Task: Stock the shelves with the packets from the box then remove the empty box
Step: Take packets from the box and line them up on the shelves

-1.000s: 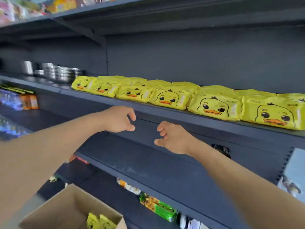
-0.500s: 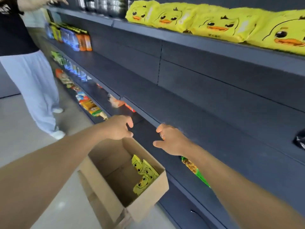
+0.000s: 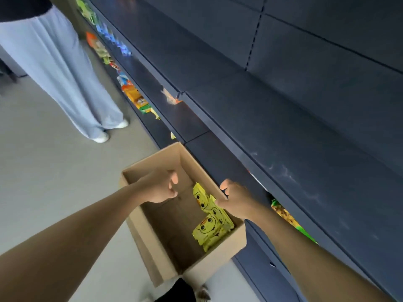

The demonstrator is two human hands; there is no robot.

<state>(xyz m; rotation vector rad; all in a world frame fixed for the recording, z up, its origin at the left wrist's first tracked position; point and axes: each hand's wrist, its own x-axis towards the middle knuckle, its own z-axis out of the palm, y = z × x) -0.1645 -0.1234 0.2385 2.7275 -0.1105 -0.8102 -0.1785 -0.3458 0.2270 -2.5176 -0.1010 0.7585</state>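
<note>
My left hand (image 3: 160, 187) and right hand (image 3: 236, 200) both hang over the open cardboard box (image 3: 218, 256) on the floor, fingers loosely curled and holding nothing. The left is above the bare part of the box bottom; the right is at the shelf-side wall, just over the yellow duck packets (image 3: 210, 219). These last few packets lie stacked on edge against that wall. I judge them light, soft and crinkly, with slick film that could slide under a loose pinch, so I would take several together by their broad faces, or clamp the stack between both palms, rather than pull at a corner seal. The box itself looks light and stiff enough to lift by its rim once empty. Against half a second ago, the view has tipped down: the stocked upper shelf is gone from sight, the dark empty shelf (image 3: 294, 131) fills the right, and both hands have dropped from above the box towards its opening.
</note>
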